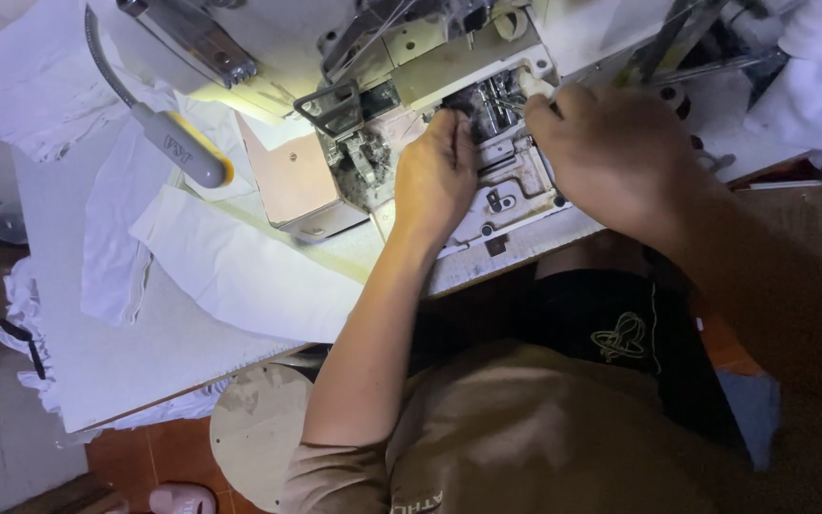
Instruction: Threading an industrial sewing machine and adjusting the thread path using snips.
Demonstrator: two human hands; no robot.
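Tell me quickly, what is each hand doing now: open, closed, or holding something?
Left hand: fingers curled into the open sewing machine; what it grips cannot be told.
Right hand: fingers curled at the same opening; hold cannot be told.

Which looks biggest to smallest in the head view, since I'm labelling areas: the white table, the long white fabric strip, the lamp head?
1. white table
2. long white fabric strip
3. lamp head

The lamp sits nearer the camera, yet looks smallest.

Colours noted at sewing station

Sewing machine point(487, 57) cream-white, interior parts dark metallic; cloth pieces point(240, 266) plain white; lamp head point(187, 148) grey with yellow edge; shirt point(525, 438) olive-brown; floor point(164, 452) reddish-orange.
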